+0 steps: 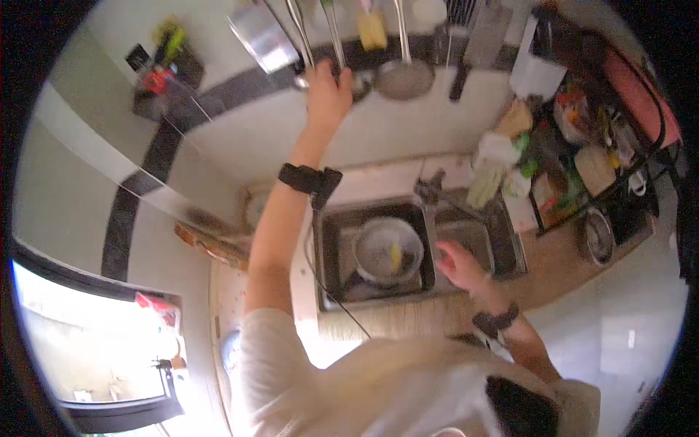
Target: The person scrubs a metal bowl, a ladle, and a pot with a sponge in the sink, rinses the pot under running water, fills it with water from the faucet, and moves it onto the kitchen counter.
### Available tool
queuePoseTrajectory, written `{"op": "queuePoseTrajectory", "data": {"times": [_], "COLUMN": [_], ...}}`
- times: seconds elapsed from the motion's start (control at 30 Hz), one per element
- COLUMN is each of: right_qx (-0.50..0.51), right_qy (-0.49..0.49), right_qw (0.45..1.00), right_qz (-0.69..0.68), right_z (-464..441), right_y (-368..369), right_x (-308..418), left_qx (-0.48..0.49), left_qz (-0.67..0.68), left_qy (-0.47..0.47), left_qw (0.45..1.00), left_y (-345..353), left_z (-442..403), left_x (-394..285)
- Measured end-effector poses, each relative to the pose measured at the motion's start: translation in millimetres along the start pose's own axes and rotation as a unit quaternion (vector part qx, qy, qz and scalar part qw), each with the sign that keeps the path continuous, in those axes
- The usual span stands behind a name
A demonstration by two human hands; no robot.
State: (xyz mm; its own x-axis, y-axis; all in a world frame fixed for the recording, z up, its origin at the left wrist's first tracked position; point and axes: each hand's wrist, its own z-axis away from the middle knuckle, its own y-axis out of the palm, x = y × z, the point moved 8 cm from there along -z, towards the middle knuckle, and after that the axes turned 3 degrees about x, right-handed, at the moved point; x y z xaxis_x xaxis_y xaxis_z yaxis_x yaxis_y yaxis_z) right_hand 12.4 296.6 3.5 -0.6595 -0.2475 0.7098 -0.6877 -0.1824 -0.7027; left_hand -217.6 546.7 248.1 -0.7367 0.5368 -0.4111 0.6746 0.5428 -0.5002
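Near twelve o'clock, high on the wall, the left hand is at the lower ends of two long-handled hanging utensils. Its fingers are bent and drawn fairly narrow around the metal, apparently touching it; blur and overlap mean I cannot tell whether they close on one handle. Part of a round utensil bowl shows just beside the fingers, towards three o'clock from them.

Towards four o'clock from the middle, the right hand hangs over the double sink, loosely half spread, with nothing visible in it.

Other utensils crowd the left hand: a broad, shiny metal piece at eleven o'clock, and a round skimmer and a black-handled knife between twelve and one. A yellow item hangs at twelve o'clock.

Just off centre towards five, a metal bowl sits in the left basin with something yellow inside. A dark faucet stands between two and three o'clock, and a thin cable runs from the left wristband across the sink's edge. Packed goods fill the counter side towards two to three o'clock, with a round pan at three.
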Motion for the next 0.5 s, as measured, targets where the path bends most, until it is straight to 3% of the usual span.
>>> {"op": "queuePoseTrajectory", "data": {"times": [0.07, 0.13, 0.27, 0.33, 0.4, 0.47, 0.5], "right_qx": [0.080, 0.163, 0.237, 0.284, 0.364, 0.425, 0.438], "right_qy": [0.067, 0.114, 0.099, 0.095, 0.121, 0.130, 0.122], "right_qw": [0.994, 0.977, 0.965, 0.954, 0.922, 0.888, 0.875], "right_qz": [-0.030, -0.071, -0.048, 0.001, 0.054, 0.121, 0.168], "right_z": [1.0, 4.6, -18.8, -43.8, -83.7, -112.3, -125.0], "right_y": [20.1, 45.1, 114.0, 151.8, 196.9, 234.2, 243.3], "right_x": [-6.3, -15.9, -61.5, -77.1, -88.5, -95.5, -92.2], "left_qx": [-0.088, 0.009, 0.252, 0.455, 0.488, 0.419, 0.410], "left_qz": [-0.041, -0.041, -0.033, -0.053, -0.035, 0.008, 0.056], "left_qy": [0.143, 0.096, -0.133, -0.276, -0.315, -0.336, -0.451], "left_qw": [0.985, 0.995, 0.958, 0.845, 0.813, 0.844, 0.791], "left_y": [-22.5, -14.7, 48.1, 69.6, 98.4, 118.1, 109.7], "left_z": [51.8, 113.5, 303.0, 394.6, 475.2, 523.5, 523.9], "left_x": [-32.2, -23.1, 74.9, 96.5, 130.5, 157.2, 143.9]}}
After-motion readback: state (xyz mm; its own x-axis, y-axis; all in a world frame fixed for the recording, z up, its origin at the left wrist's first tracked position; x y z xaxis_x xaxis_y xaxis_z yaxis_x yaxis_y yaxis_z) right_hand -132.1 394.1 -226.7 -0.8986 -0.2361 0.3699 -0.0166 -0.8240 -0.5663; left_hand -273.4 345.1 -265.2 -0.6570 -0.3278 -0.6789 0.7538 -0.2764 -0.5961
